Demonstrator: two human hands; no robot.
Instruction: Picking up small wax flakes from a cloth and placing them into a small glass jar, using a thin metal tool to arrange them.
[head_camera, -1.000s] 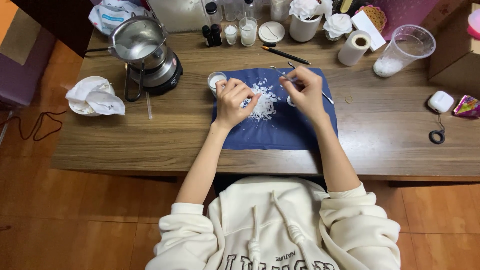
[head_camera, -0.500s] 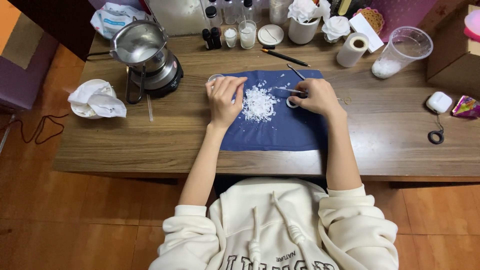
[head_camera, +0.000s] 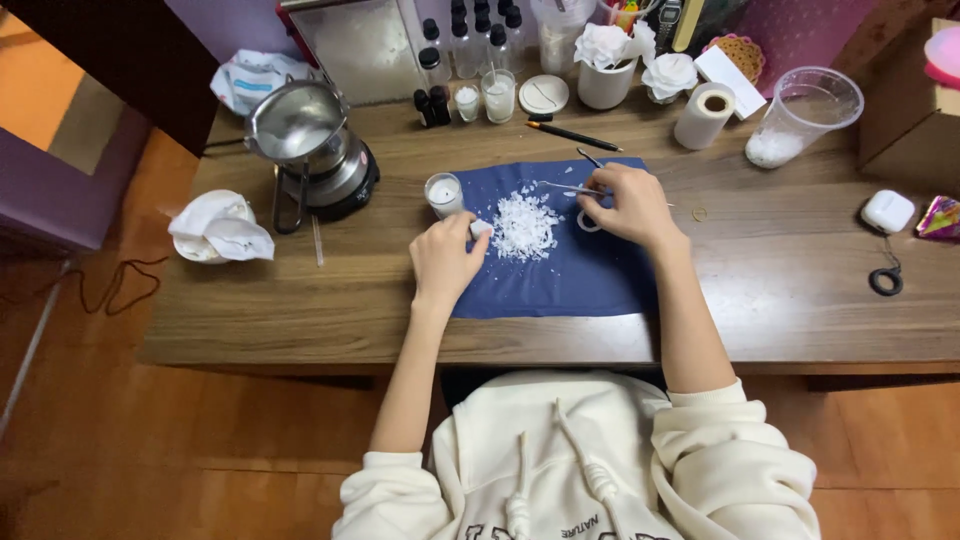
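A blue cloth (head_camera: 560, 285) lies on the wooden table (head_camera: 780, 290) with a pile of white wax flakes (head_camera: 522, 222) on it. My left hand (head_camera: 445, 258) rests at the pile's left edge, fingers curled on a small white lump (head_camera: 479, 228). A small glass cup with white wax (head_camera: 443, 193) stands just beyond that hand. My right hand (head_camera: 632, 205) sits to the right of the pile and grips a thin metal tool (head_camera: 560, 187) that points left. A small white ring (head_camera: 588, 222) lies under its fingers.
A metal pot on a small electric burner (head_camera: 312, 150) stands at the left, with a bowl of crumpled tissue (head_camera: 220, 228) beside it. A black pencil (head_camera: 573, 135), small bottles (head_camera: 432, 105), a paper roll (head_camera: 705, 115) and a plastic cup of flakes (head_camera: 803, 115) line the back. A white case (head_camera: 887, 210) lies right.
My left hand has drawn back from the glass cup to the near left of the flake pile, uncovering the cup. My right hand with the tool stays by the ring.
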